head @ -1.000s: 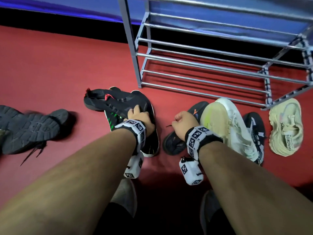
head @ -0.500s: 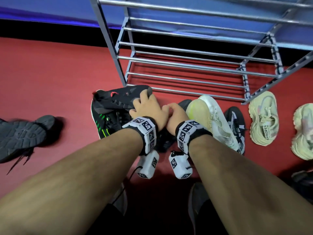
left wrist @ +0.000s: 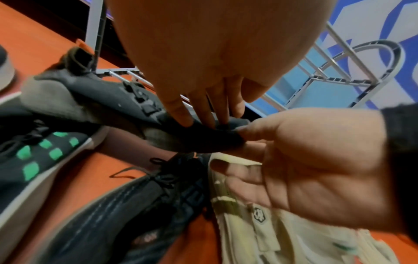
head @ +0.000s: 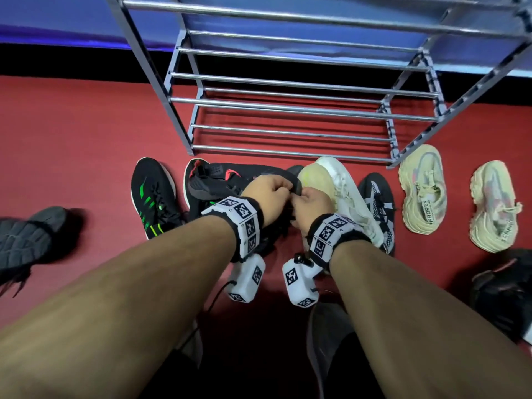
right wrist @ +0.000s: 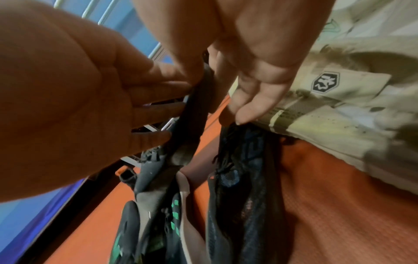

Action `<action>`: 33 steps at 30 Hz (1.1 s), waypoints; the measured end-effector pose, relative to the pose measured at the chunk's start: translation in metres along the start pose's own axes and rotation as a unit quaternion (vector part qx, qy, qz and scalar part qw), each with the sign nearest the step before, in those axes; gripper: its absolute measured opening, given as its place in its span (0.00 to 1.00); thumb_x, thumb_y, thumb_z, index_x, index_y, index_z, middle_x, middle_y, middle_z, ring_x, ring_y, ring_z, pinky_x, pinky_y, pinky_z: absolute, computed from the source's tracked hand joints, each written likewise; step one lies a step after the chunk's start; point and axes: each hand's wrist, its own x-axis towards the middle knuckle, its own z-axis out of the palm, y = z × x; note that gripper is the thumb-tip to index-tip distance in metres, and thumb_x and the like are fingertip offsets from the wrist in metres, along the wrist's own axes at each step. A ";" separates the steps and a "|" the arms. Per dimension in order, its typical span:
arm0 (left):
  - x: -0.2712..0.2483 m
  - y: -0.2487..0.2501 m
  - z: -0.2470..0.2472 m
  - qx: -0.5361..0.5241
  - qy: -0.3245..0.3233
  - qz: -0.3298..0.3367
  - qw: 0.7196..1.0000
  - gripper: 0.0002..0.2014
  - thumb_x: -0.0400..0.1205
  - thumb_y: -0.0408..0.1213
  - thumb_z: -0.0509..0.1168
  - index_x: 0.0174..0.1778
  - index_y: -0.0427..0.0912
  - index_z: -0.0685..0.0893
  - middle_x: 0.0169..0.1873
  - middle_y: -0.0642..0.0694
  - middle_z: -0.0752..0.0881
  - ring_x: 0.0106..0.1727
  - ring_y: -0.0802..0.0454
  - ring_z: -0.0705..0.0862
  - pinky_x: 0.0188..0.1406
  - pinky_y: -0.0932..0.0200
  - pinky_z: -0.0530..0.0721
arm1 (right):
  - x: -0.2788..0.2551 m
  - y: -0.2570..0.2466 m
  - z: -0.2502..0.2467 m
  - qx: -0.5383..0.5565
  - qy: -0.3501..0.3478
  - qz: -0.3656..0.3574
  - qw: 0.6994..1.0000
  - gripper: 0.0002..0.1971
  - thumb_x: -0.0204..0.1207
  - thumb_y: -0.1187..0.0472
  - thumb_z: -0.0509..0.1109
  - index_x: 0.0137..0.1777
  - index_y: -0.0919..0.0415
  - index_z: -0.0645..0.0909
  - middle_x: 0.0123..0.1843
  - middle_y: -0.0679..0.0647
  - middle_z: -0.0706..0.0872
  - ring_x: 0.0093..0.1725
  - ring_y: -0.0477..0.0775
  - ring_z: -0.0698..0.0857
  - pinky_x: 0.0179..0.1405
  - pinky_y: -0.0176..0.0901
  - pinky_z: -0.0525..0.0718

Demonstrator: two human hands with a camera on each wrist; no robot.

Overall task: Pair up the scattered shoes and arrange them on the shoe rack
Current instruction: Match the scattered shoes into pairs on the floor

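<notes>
A black shoe with red trim [head: 227, 180] is lifted on its side in front of the grey metal shoe rack [head: 288, 102]. My left hand [head: 283, 190] holds its toe from the left, fingers laid along the upper [left wrist: 199, 116]. My right hand [head: 299, 198] pinches the same toe between thumb and fingers [left wrist: 246, 130]. Under the hands, on the red floor, lies a second dark shoe with an orange mark [left wrist: 144, 205]; the head view mostly hides it. A black shoe with green stripes [head: 152, 197] lies to the left. The rack's shelves hold no shoes.
A white shoe [head: 342, 191] and a black-and-white knit shoe [head: 377, 203] lie just right of my hands. Two cream chunky shoes [head: 423, 194] [head: 495, 205] lie further right. A grey shoe [head: 26, 240] lies sole-up far left, a dark shoe [head: 506, 289] at the lower right.
My left hand lifted the black red-trimmed shoe and carried it right. My right hand left the dark shoe on the floor and took hold of the lifted shoe's toe.
</notes>
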 end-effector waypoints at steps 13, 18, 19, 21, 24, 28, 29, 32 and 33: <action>-0.003 -0.004 -0.031 0.248 0.097 -0.017 0.964 0.28 0.80 0.49 0.65 0.77 0.54 0.67 0.77 0.50 0.69 0.76 0.41 0.67 0.71 0.38 0.66 | -0.026 -0.051 -0.078 0.142 0.062 0.022 0.988 0.15 0.85 0.62 0.59 0.42 0.47 0.84 0.49 0.56 0.91 0.47 0.59 0.91 0.37 0.45 0.89; -0.012 -0.011 -0.030 0.164 0.036 -0.010 0.986 0.16 0.84 0.49 0.64 0.62 0.43 0.82 0.55 0.41 0.87 0.60 0.39 0.84 0.55 0.55 0.78 | -0.040 -0.052 -0.082 0.135 0.074 -0.008 0.988 0.10 0.83 0.56 0.64 0.41 0.51 0.83 0.45 0.59 0.91 0.39 0.60 0.90 0.34 0.47 0.88; -0.015 -0.014 -0.031 0.168 0.048 -0.020 0.984 0.13 0.84 0.48 0.63 0.56 0.43 0.84 0.50 0.41 0.88 0.55 0.39 0.86 0.49 0.56 0.77 | -0.041 -0.051 -0.077 0.130 0.080 -0.006 0.988 0.09 0.81 0.55 0.65 0.39 0.50 0.83 0.43 0.60 0.91 0.38 0.60 0.90 0.35 0.51 0.90; -0.021 -0.023 -0.034 0.184 0.059 -0.049 0.980 0.13 0.85 0.46 0.60 0.50 0.41 0.83 0.47 0.38 0.88 0.52 0.37 0.85 0.46 0.55 0.77 | -0.038 -0.049 -0.064 0.128 0.070 0.007 0.989 0.10 0.79 0.56 0.66 0.37 0.49 0.83 0.40 0.60 0.90 0.37 0.61 0.90 0.40 0.56 0.91; -0.025 -0.038 -0.041 0.182 0.087 -0.102 0.974 0.14 0.87 0.45 0.55 0.54 0.38 0.79 0.52 0.33 0.86 0.56 0.34 0.84 0.53 0.50 0.77 | -0.033 -0.045 -0.039 0.127 -0.015 0.062 0.990 0.15 0.79 0.64 0.60 0.33 0.52 0.81 0.34 0.60 0.86 0.29 0.57 0.87 0.32 0.45 0.88; -0.017 -0.058 -0.062 0.127 0.145 -0.181 0.964 0.12 0.87 0.41 0.54 0.58 0.36 0.76 0.56 0.31 0.83 0.61 0.33 0.81 0.52 0.51 0.72 | -0.020 -0.026 0.002 0.009 0.000 0.087 0.996 0.13 0.74 0.62 0.64 0.58 0.58 0.81 0.48 0.58 0.87 0.44 0.62 0.87 0.54 0.56 0.88; -0.014 -0.063 -0.066 0.112 0.153 -0.196 0.962 0.12 0.87 0.40 0.54 0.58 0.36 0.75 0.56 0.31 0.83 0.61 0.33 0.81 0.53 0.51 0.73 | -0.022 -0.024 0.010 -0.015 -0.009 0.089 0.996 0.17 0.75 0.63 0.65 0.65 0.61 0.81 0.50 0.58 0.85 0.47 0.62 0.86 0.57 0.57 0.86; -0.006 -0.072 -0.071 0.088 0.171 -0.219 0.957 0.12 0.87 0.40 0.54 0.57 0.35 0.75 0.55 0.31 0.83 0.60 0.32 0.81 0.55 0.49 0.74 | -0.022 -0.015 0.026 -0.125 -0.050 0.057 0.989 0.23 0.79 0.67 0.64 0.76 0.63 0.74 0.62 0.59 0.82 0.61 0.62 0.82 0.67 0.52 0.79; -0.004 -0.074 -0.070 0.085 0.171 -0.221 0.956 0.12 0.88 0.41 0.54 0.57 0.36 0.74 0.55 0.31 0.83 0.59 0.33 0.81 0.53 0.49 0.73 | -0.021 -0.011 0.029 -0.148 -0.050 0.053 0.986 0.25 0.79 0.67 0.64 0.77 0.62 0.73 0.67 0.59 0.81 0.64 0.62 0.81 0.67 0.50 0.78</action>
